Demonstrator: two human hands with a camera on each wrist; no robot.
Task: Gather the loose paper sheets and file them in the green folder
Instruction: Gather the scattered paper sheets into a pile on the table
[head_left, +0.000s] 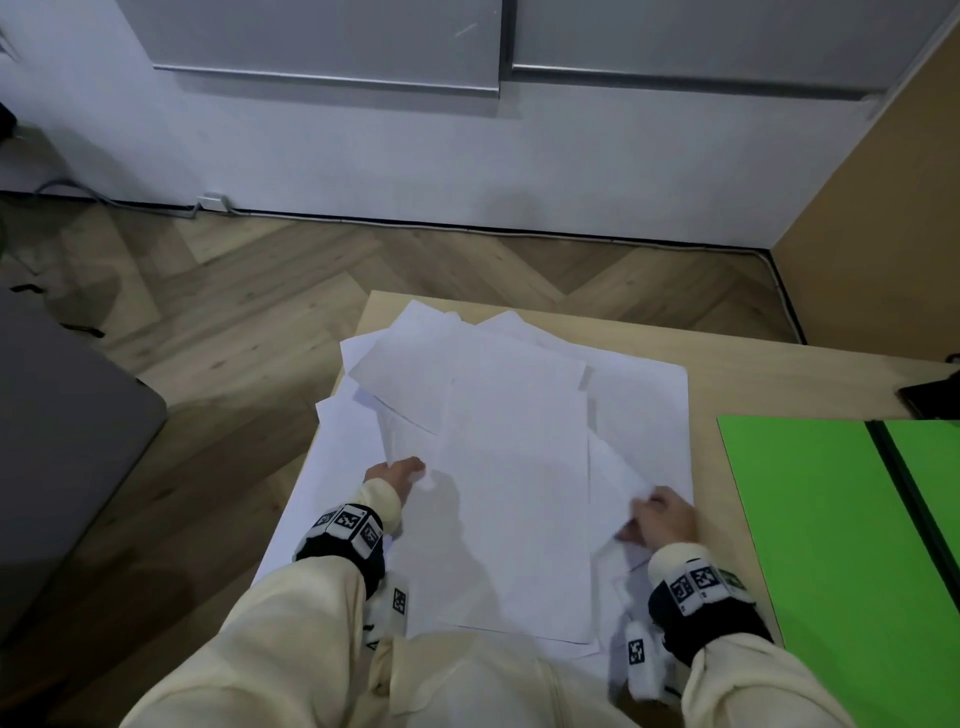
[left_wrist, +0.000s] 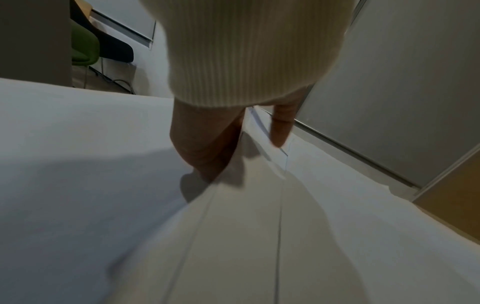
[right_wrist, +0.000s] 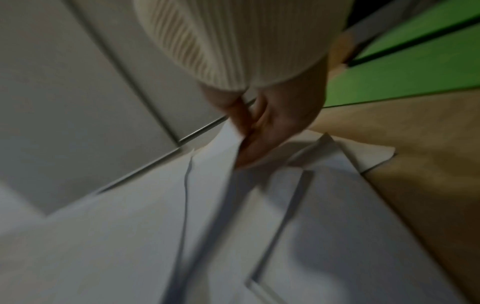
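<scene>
Several loose white paper sheets (head_left: 514, 441) lie overlapping on the wooden table (head_left: 753, 374), some hanging over its left edge. My left hand (head_left: 402, 470) rests with straight fingers (left_wrist: 207, 148) on the pile at the left edge of the top sheet (left_wrist: 78, 164), thumb held apart. My right hand (head_left: 662, 514) pinches the lifted, crumpled corner of a sheet (right_wrist: 130, 236) on the pile's right side, its fingers (right_wrist: 262, 131) curled round the edge. The green folder (head_left: 821, 545) lies open and flat on the table to the right of that hand; its cover also shows in the right wrist view (right_wrist: 415, 67).
A black object (head_left: 932, 397) sits at the table's right edge behind the folder. Grey furniture (head_left: 62, 441) stands on the wooden floor to the left. A green chair (left_wrist: 84, 45) shows in the left wrist view. Bare tabletop (right_wrist: 428, 164) separates papers and folder.
</scene>
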